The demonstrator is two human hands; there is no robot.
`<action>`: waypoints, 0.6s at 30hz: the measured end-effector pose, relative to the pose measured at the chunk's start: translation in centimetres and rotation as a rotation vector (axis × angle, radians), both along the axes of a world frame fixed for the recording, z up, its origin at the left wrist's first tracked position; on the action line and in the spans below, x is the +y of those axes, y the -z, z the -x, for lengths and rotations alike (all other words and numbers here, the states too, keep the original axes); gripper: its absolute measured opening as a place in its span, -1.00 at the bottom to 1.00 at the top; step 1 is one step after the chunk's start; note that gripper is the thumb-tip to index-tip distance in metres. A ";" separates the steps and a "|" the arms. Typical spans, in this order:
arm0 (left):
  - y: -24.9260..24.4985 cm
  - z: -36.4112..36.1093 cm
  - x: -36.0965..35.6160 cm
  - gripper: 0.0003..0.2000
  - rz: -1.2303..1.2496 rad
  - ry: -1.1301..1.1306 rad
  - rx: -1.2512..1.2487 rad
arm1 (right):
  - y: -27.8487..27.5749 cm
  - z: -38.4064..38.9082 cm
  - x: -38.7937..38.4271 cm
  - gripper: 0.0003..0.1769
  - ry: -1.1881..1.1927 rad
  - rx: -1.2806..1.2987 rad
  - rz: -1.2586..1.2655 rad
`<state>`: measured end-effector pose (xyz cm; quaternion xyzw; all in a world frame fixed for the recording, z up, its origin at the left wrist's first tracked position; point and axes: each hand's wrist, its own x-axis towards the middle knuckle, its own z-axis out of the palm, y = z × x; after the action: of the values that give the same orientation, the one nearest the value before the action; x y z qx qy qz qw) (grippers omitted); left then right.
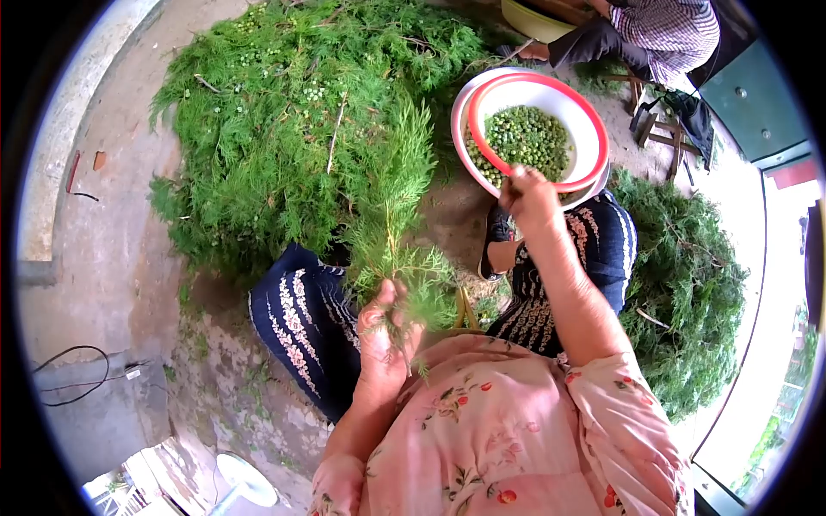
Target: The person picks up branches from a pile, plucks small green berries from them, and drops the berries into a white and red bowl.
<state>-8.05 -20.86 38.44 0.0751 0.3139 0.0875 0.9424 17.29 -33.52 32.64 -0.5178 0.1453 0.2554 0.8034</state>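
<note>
My left hand (pixel 387 325) is closed round the lower stems of a green feathery branch (pixel 391 206), which points up and away from me. Over the near rim of a red-rimmed white bowl (pixel 594 112) is my right hand (pixel 527 193), fingers bent together; whether anything is between them is too small to tell. Small round green cones (pixel 527 138) lie inside the bowl. The bowl rests in a larger pale basin (pixel 460 116) that also holds green cones. Behind the branch spreads a big heap of cut greenery (pixel 275 129).
A second pile of greenery (pixel 688 284) lies to the right. At the top right a person in a checked shirt (pixel 671 34) sits near a yellow-green basin (pixel 533 21). A wooden stool (pixel 667 138) stands beside them. A white fan-like object (pixel 245 482) is at the lower left.
</note>
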 end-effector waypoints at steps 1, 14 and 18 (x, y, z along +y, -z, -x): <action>0.5 -0.1 0.0 -0.84 0.021 -0.034 0.025 | 0.5 -2.1 -0.2 -0.81 0.119 0.087 -0.140; -0.8 -1.4 -0.9 -0.80 -0.794 -0.006 0.264 | 0.1 -10.9 -5.1 -0.70 0.402 -0.051 -0.226; -0.2 -1.3 -1.0 -0.85 -0.984 0.055 0.278 | -1.4 -8.6 -4.8 -0.83 0.280 0.006 -0.208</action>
<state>-6.71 -21.82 38.67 0.5291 0.3557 0.1892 0.7468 25.89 -38.32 34.09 -0.4058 0.1911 0.1562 0.8800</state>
